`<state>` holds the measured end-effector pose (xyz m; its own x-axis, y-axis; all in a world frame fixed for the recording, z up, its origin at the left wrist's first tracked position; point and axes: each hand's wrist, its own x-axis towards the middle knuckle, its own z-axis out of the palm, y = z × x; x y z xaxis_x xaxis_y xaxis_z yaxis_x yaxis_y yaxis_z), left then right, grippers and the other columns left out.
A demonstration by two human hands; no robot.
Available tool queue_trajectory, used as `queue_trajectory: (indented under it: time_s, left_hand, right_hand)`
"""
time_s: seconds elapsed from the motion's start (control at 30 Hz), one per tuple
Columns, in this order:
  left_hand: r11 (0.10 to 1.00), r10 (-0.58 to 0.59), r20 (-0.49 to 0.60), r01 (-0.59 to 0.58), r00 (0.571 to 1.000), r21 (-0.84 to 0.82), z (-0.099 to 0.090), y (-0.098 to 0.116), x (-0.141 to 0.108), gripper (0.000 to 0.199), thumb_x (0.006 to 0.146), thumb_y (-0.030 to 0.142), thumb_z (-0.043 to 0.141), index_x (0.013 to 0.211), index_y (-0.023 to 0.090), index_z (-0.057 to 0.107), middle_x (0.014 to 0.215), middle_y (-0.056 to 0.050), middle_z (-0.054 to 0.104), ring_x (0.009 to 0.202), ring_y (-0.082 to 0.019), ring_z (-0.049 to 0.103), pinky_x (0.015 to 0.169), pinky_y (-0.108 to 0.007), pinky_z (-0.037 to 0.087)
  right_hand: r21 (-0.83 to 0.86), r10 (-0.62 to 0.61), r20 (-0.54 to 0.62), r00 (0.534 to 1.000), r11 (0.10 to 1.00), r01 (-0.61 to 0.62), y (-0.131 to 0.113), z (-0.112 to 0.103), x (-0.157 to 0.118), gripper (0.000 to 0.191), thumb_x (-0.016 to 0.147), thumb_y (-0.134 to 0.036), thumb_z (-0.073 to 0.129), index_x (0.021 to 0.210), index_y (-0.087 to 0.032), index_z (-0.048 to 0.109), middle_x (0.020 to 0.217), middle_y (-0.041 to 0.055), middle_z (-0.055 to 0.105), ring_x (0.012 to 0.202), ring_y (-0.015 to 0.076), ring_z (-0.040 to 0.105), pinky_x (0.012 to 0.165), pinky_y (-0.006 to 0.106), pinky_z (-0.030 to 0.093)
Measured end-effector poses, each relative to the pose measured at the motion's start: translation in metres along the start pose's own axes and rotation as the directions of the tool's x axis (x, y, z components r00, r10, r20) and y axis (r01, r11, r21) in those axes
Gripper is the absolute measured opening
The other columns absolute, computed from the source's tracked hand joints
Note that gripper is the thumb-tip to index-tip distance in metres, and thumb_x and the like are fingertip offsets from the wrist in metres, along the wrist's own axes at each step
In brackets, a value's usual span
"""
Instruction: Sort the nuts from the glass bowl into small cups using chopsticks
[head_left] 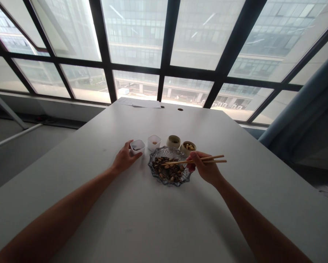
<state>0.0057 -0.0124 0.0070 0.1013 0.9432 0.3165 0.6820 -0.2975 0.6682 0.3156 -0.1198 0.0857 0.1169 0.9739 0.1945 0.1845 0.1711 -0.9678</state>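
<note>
My left hand [126,157] is closed round the near left side of a small white plastic cup [138,147] with a few dark bits in it. In my right hand [206,168] is a pair of wooden chopsticks [213,159], their tips over a scalloped glass bowl [169,183]. That bowl holds mixed seeds and nuts [170,170], some dark and striped, some pale brown. Whether the tips pinch a piece I cannot tell. Behind the bowl stand a second white cup [154,142] with a little in it, a beige cup [173,141] with dark contents and another beige cup [186,148] holding light-coloured nuts.
All this stands on a long white table [142,219]. Sheets of paper [146,103] lie at its far end near a round cable hole [180,109]. Large black-framed windows [164,69] rise behind it, and a blue-grey curtain [303,106] hangs at the right.
</note>
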Motion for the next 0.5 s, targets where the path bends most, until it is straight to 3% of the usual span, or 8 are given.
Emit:
queue_trajectory:
  time_s: [0.13,0.23,0.33,0.5]
  left_hand:
    - [1.000,0.004,-0.003,-0.004,1.000,-0.002,0.000,-0.001,0.000,0.080,0.076,0.054,0.069,0.142,0.016,0.042,0.120,-0.017,0.067,0.110,-0.031,0.066,0.094,-0.045,0.052]
    - [1.000,0.010,-0.005,-0.010,1.000,0.003,0.001,-0.001,0.000,0.079,0.076,0.054,0.069,0.141,0.016,0.043,0.119,-0.016,0.067,0.108,-0.030,0.066,0.093,-0.044,0.052]
    - [1.000,0.013,-0.008,-0.013,1.000,0.010,0.001,-0.001,0.000,0.079,0.076,0.055,0.069,0.141,0.017,0.044,0.118,-0.016,0.068,0.108,-0.030,0.067,0.093,-0.044,0.052]
    - [1.000,0.015,-0.011,-0.015,1.000,0.003,0.001,-0.001,-0.001,0.079,0.076,0.055,0.069,0.141,0.018,0.043,0.118,-0.015,0.068,0.109,-0.030,0.066,0.094,-0.044,0.052]
  right_hand:
    - [-0.022,-0.038,-0.080,0.996,0.999,0.037,-0.008,-0.015,0.000,0.064,0.071,-0.079,0.063,0.057,-0.017,0.064,0.041,0.0028,0.059,0.033,0.0109,0.052,0.033,0.021,0.042]
    - [-0.054,0.032,0.014,0.999,0.998,-0.031,-0.010,-0.020,-0.001,0.066,0.072,-0.080,0.061,0.053,-0.016,0.062,0.036,0.0026,0.055,0.027,0.0100,0.047,0.028,0.020,0.035]
    - [-0.054,0.058,0.091,0.994,0.997,-0.053,-0.006,-0.011,-0.003,0.064,0.072,-0.078,0.063,0.058,-0.016,0.064,0.040,0.0032,0.059,0.030,0.0111,0.051,0.030,0.021,0.039]
    - [-0.023,-0.001,0.042,0.999,1.000,0.002,-0.004,-0.003,-0.001,0.061,0.068,-0.077,0.067,0.060,-0.017,0.066,0.048,0.0045,0.066,0.038,0.0135,0.059,0.037,0.023,0.048]
